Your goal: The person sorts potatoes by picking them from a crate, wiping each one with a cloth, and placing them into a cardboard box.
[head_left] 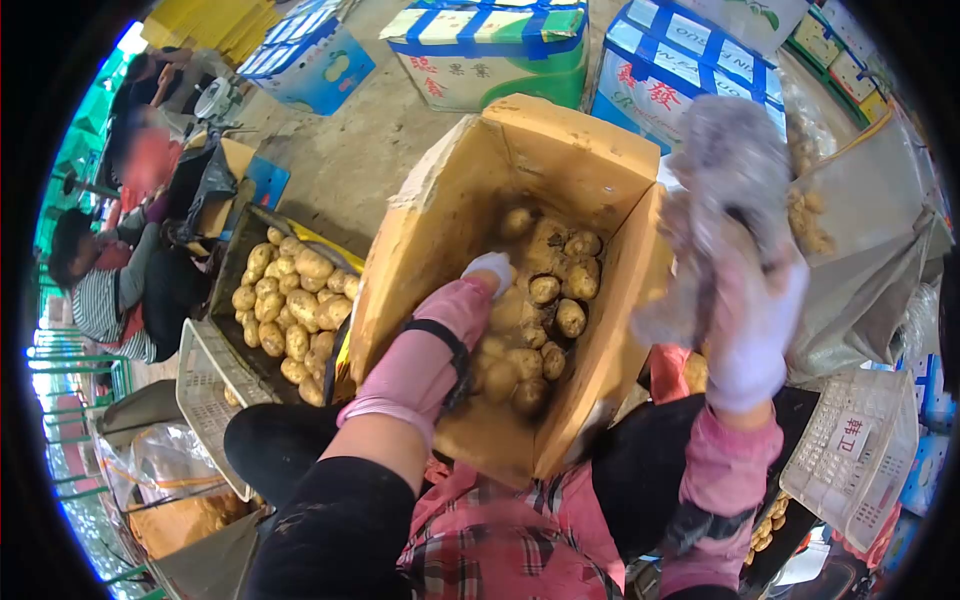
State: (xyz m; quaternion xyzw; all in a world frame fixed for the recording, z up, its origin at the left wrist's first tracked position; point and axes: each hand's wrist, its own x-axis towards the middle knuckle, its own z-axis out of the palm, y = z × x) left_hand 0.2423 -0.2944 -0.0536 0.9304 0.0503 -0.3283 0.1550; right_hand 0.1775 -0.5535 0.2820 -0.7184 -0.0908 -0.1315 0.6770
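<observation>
An open cardboard box (420,250) is tilted between my knees, with potatoes (571,318) along its inside. My left hand (488,272), in a white glove and pink sleeve, reaches into the box beside the potatoes; its fingertips are partly hidden and blurred. To the right of the box, my right hand (745,320) is raised in a white glove, wrapped round a crumpled clear plastic bag (728,150) that is smeared by motion. A crate of potatoes (300,290) stands left of the box.
Taped fruit cartons (490,55) stand beyond the box. White plastic baskets are at the left (215,390) and right (850,450). A grey sheet (870,290) hangs at the right. Another person (130,280) sits at the far left.
</observation>
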